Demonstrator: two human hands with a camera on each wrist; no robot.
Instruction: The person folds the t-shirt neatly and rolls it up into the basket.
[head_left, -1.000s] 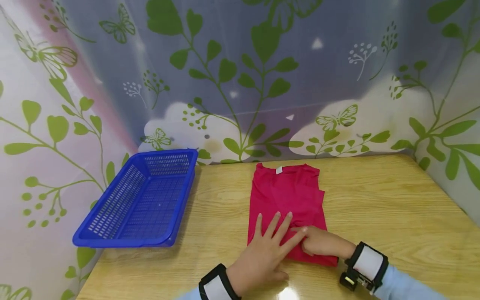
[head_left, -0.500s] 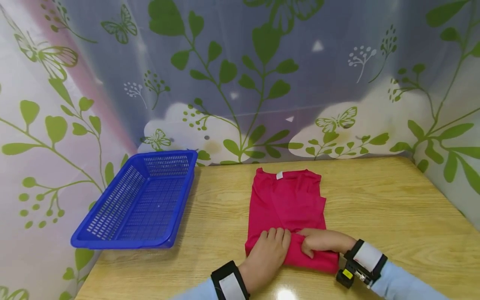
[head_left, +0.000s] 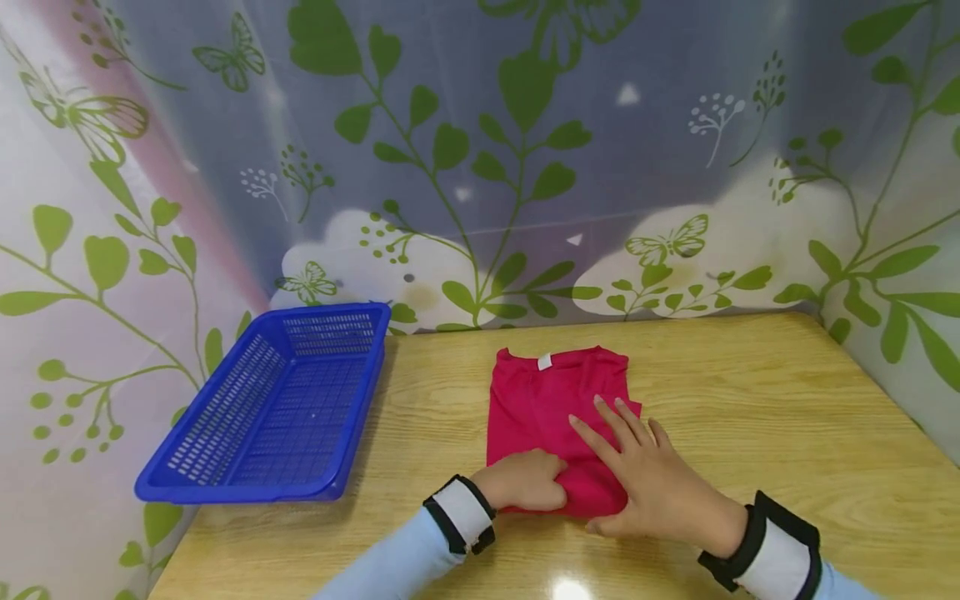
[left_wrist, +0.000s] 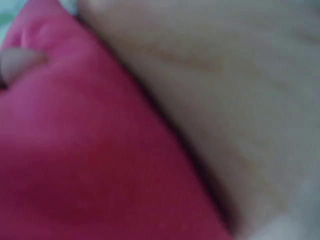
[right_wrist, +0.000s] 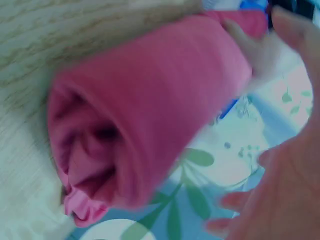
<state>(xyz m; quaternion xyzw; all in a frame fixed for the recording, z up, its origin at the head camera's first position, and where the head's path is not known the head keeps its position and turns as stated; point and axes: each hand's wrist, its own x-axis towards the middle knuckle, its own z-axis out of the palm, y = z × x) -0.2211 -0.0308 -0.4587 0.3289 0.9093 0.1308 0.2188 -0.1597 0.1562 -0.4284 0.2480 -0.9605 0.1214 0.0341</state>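
A crimson shirt (head_left: 558, 396) lies on the wooden table, its white neck label at the far end and its near end rolled. My left hand (head_left: 525, 481) grips the left part of the roll with curled fingers. My right hand (head_left: 652, 479) is over the roll's right end, fingers spread and nearly straight; nothing is held in it. In the right wrist view the shirt (right_wrist: 160, 90) shows as a thick roll with an open, creased end, apart from the right hand (right_wrist: 285, 185). The blurred left wrist view shows the red fabric (left_wrist: 90, 125) with a fingertip on it.
A blue plastic basket (head_left: 345, 450) with slotted walls stands at the table's left side. Wood-grain tabletop (head_left: 765, 400) extends right of the shirt. A leaf-patterned curtain (head_left: 420, 192) hangs behind the table and along its sides.
The left hand went from spread on the shirt to gripping its roll. The right hand left its hold and spread its fingers. The shirt's near end has been rolled away from me, shortening it.
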